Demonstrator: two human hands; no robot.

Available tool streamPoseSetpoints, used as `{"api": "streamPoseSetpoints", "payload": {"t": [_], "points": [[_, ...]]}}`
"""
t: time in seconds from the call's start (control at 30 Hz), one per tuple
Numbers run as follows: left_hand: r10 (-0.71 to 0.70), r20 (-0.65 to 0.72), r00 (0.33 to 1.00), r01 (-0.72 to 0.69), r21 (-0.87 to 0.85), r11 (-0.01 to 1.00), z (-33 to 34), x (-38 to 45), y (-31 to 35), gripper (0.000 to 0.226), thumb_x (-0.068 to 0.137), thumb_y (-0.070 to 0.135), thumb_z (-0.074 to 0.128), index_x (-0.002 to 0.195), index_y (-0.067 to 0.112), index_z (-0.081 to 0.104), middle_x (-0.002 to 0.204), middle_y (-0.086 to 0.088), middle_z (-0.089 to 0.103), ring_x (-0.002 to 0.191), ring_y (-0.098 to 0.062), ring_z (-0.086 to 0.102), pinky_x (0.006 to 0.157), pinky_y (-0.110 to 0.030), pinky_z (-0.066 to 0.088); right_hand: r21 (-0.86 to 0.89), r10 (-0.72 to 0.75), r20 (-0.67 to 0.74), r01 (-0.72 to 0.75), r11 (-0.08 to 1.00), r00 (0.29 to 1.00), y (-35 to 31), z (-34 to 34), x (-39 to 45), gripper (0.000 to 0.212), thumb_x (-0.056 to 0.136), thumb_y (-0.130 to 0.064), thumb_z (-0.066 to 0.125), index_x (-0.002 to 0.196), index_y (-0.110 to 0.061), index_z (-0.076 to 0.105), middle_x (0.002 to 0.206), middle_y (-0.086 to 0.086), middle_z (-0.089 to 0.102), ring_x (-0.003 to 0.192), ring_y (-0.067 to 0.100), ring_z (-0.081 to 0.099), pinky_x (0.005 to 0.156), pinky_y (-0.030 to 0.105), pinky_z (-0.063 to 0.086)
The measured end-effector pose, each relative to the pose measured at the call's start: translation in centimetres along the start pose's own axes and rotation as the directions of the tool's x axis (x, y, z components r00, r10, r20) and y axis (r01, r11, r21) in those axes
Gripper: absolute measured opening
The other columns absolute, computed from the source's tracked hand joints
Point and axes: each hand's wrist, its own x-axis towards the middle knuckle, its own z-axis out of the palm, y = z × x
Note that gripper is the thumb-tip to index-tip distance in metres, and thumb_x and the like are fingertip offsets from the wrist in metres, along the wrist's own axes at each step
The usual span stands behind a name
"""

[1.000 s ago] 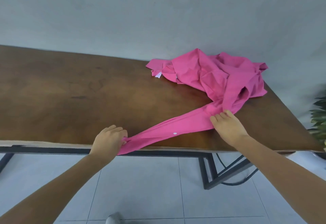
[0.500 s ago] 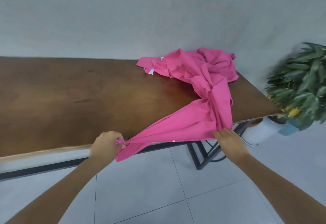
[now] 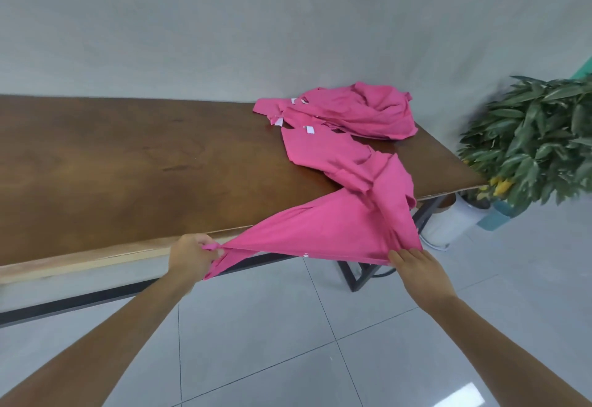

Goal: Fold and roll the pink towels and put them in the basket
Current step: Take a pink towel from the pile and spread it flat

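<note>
Step in hand: pulling one pink towel (image 3: 323, 230) free of the pile and stretching its near edge out, by the look of it; no fold made yet.
Left hand (image 3: 192, 256): fingers curled tight, pinching one corner of that edge, just off the table (image 3: 128, 166) rim.
Right hand (image 3: 416, 265): gripping the other end of the edge, fingers tucked under the cloth.
Towel: taut between the hands, its far part trailing up onto the table beyond the right hand.
Other pink towels (image 3: 362, 112): crumpled well beyond the right hand.
Basket: not in sight.
Next move: likely needs both grips kept and the cloth laid flat ahead of the hands.
</note>
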Motion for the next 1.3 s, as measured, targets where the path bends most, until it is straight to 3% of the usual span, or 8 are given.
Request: {"api": "streamPoseSetpoints", "payload": {"t": [0.33, 0.43, 0.53, 0.67, 0.83, 1.0, 1.17, 1.3], "points": [[0.011, -0.153, 0.988, -0.036, -0.158, 0.987, 0.2, -10.3, -1.1, 0.011, 0.083, -0.001, 0.075, 0.076, 0.007, 0.072, 0.075, -0.009, 0.07, 0.046, 0.002, 0.06, 0.042, -0.009, 0.041, 0.101, 0.004, -0.056, 0.001, 0.995, 0.998, -2.4, 0.0, -11.1, 0.056, 0.043, 0.013, 0.082, 0.088, -0.012, 0.059, 0.064, 0.001, 0.057, 0.055, 0.029, 0.057, 0.053, 0.035, 0.05], [-0.044, -0.158, 0.986, 0.008, -0.22, 0.976, 0.5, -13.8, -1.8, 0.012, 0.083, -0.002, 0.076, 0.078, 0.007, 0.07, 0.062, -0.01, 0.066, 0.039, -0.003, 0.056, 0.042, -0.013, 0.045, 0.133, 0.015, -0.02, -0.012, 0.991, 1.0, -3.1, -0.8, -14.6, 0.064, 0.034, 0.018, 0.076, 0.088, -0.01, 0.056, 0.066, 0.003, 0.06, 0.054, 0.028, 0.059, 0.054, 0.032, 0.05], [-0.091, -0.166, 0.982, 0.041, -0.285, 0.958, 0.6, -17.3, -2.4, 0.009, 0.084, -0.004, 0.074, 0.084, 0.001, 0.067, 0.067, -0.013, 0.063, 0.041, -0.006, 0.06, 0.043, -0.013, 0.047, 0.139, 0.086, 0.024, -0.089, 0.986, 0.996, -3.7, -2.2, -16.9, 0.051, 0.041, 0.017, 0.082, 0.08, -0.01, 0.063, 0.063, 0.002, 0.062, 0.05, 0.026, 0.058, 0.048, 0.027, 0.041], [-0.035, -0.292, 0.956, 0.008, -0.094, 0.996, 0.0, -20.4, -4.0, 0.011, 0.085, 0.003, 0.071, 0.079, 0.012, 0.068, 0.08, -0.004, 0.068, 0.078, -0.024, 0.064, 0.063, -0.026, 0.046, 0.216, 0.202, 0.115, -0.223, 0.951, 0.973, -4.6, -3.6, -18.3, 0.046, 0.06, 0.019, 0.069, 0.096, -0.01, 0.063, 0.075, 0.004, 0.064, 0.054, 0.025, 0.054, 0.049, 0.029, 0.036], [0.05, -0.366, 0.929, -0.034, 0.05, 0.998, -2.6, -23.9, -5.0, 0.01, 0.087, 0.0, 0.065, 0.082, 0.008, 0.067, 0.08, -0.001, 0.064, 0.07, -0.012, 0.053, 0.055, -0.02, 0.037, 0.296, 0.189, 0.135, -0.221, 0.929, 0.973, -6.3, -5.3, -18.2, 0.005, 0.101, -0.023, 0.049, 0.1, -0.02, 0.045, 0.08, -0.004, 0.057, 0.062, 0.026, 0.062, 0.057, 0.034, 0.047], [0.113, -0.349, 0.93, -0.045, 0.198, 0.979, -5.2, -25.3, -5.3, 0.025, 0.088, -0.006, 0.054, 0.078, 0.017, 0.057, 0.072, 0.006, 0.059, 0.07, -0.019, 0.053, 0.054, -0.023, 0.036, 0.382, 0.236, 0.085, -0.251, 0.89, 0.968, -7.0, -5.4, -17.6, 0.043, 0.103, -0.05, 0.03, 0.095, -0.013, 0.049, 0.056, -0.002, 0.05, 0.054, 0.032, 0.06, 0.052, 0.037, 0.045], [0.221, -0.295, 0.93, -0.116, 0.335, 0.935, -7.0, -25.2, -5.3, 0.03, 0.083, -0.012, 0.045, 0.082, 0.016, 0.056, 0.075, 0.001, 0.061, 0.076, -0.027, 0.055, 0.062, -0.033, 0.036, 0.473, 0.286, 0.029, -0.265, 0.84, 0.958, -6.4, -6.1, -16.9, 0.053, 0.094, -0.061, 0.045, 0.074, -0.012, 0.054, 0.051, -0.001, 0.051, 0.049, 0.028, 0.057, 0.051, 0.037, 0.049], [0.213, -0.286, 0.934, -0.106, 0.347, 0.932, -8.8, -24.1, -5.5, 0.03, 0.082, -0.01, 0.047, 0.076, 0.018, 0.056, 0.075, -0.007, 0.065, 0.076, -0.03, 0.058, 0.056, -0.032, 0.036, 0.558, 0.372, 0.036, -0.328, 0.762, 0.927, -7.5, -7.6, -16.3, 0.056, 0.09, -0.06, 0.056, 0.058, -0.019, 0.038, 0.046, -0.003, 0.044, 0.045, 0.019, 0.046, 0.047, 0.029, 0.036]]}}
